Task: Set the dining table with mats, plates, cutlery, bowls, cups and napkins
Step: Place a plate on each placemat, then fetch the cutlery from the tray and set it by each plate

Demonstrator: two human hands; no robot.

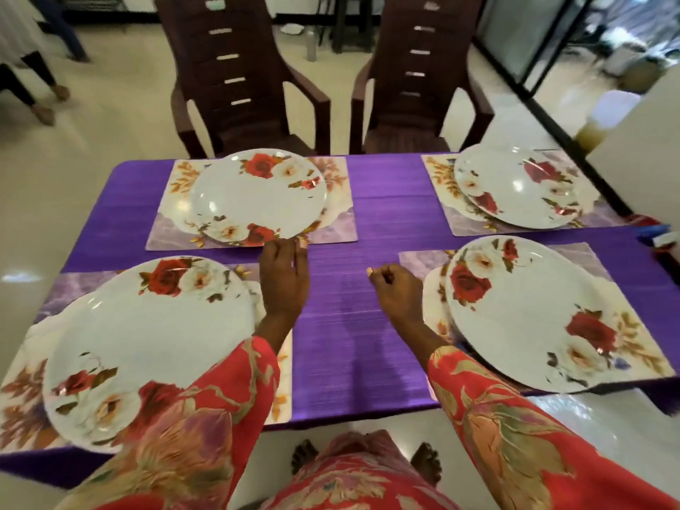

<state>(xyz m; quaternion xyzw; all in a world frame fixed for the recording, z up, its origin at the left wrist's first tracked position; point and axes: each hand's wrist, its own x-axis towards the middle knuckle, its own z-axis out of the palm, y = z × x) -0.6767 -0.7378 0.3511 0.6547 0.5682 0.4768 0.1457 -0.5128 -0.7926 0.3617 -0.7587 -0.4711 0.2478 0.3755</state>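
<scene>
Both arms reaching fwd, sleeves to the wrists. L hand (284, 279) hanging palm down, fingers loosely extended, holding nothing. R hand (397, 288) hovering lower, fingers loosely curled, thumb sticking out to the left, also empty. Hands apart, not touching.

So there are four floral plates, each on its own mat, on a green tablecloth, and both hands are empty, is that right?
Not quite: the tablecloth is purple, not green, as the head view shows. The rest holds: four floral plates each sit on their own mat, and the left hand and right hand hold nothing.
</scene>
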